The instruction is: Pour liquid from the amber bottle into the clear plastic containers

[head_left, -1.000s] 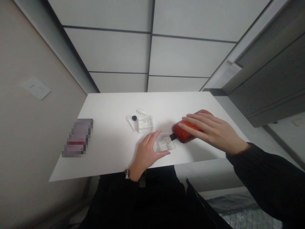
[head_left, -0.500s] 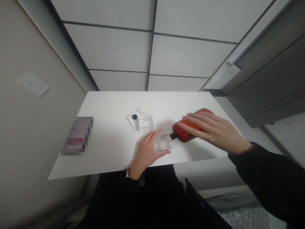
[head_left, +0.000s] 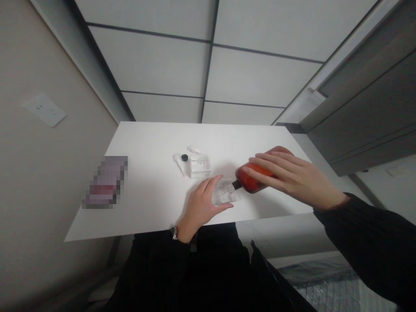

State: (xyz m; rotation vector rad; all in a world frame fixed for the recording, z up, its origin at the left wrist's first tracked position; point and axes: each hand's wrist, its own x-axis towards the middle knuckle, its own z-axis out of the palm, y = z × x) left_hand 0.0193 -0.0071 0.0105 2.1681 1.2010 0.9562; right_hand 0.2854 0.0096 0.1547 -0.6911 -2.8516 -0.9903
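Note:
My right hand [head_left: 286, 175] grips a reddish-brown bottle [head_left: 251, 177], tipped on its side with its dark neck [head_left: 237, 185] pointing left. The neck is at the opening of a clear container [head_left: 225, 193]. My left hand [head_left: 204, 201] curls around that container's left side, thumb toward the near edge and fingers toward the far side. Just beyond it stands a second clear square container [head_left: 200, 167]. A small black cap [head_left: 184, 157] lies to the left of this one, by two whitish slender pieces [head_left: 180, 164] whose kind I cannot make out.
All of this is on a white table [head_left: 146, 173]. At its left edge lies a blurred-out flat object [head_left: 105, 182]. White panels rise behind the table, and a wall with a socket plate [head_left: 44, 110] is on the left.
The view has shifted very slightly. Both hands, the tilted bottle and the clear container keep the same positions relative to each other.

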